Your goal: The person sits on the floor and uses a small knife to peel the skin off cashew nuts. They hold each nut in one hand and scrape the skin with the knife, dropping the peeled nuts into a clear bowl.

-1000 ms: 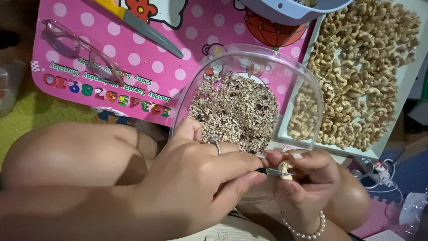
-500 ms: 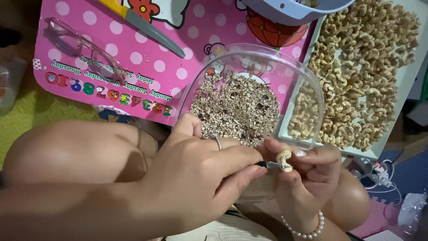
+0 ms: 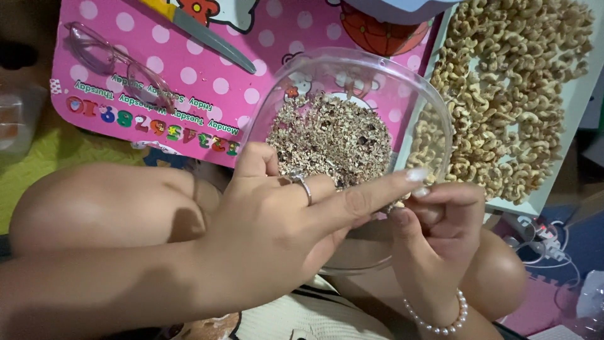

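A pink polka-dotted board (image 3: 207,75) printed with cartoon figures lies on the floor ahead of the person's bare knees, carrying a pair of clear-framed glasses (image 3: 119,69) and a grey-bladed knife (image 3: 211,38). In the head view, a white tray (image 3: 569,126) to the right is spread with pale cashew nuts (image 3: 509,101), and a clear plastic bowl (image 3: 428,107) between the board and the tray holds a heap of brown skin flakes (image 3: 330,135). Both hands meet over the bowl's near rim. The left hand (image 3: 283,220), with a ring on one finger, stretches its forefinger out towards the right hand (image 3: 437,220), which wears a pearl bracelet (image 3: 440,318) and has its fingers (image 3: 453,195) curled narrow around something small. That is likely a single nut, but it is hidden by the fingers, so I cannot tell how it sits in the grip. The step in hand looks like peeling a nut's skin above the bowl; the next move would call for light scraping without cracking the kernel.
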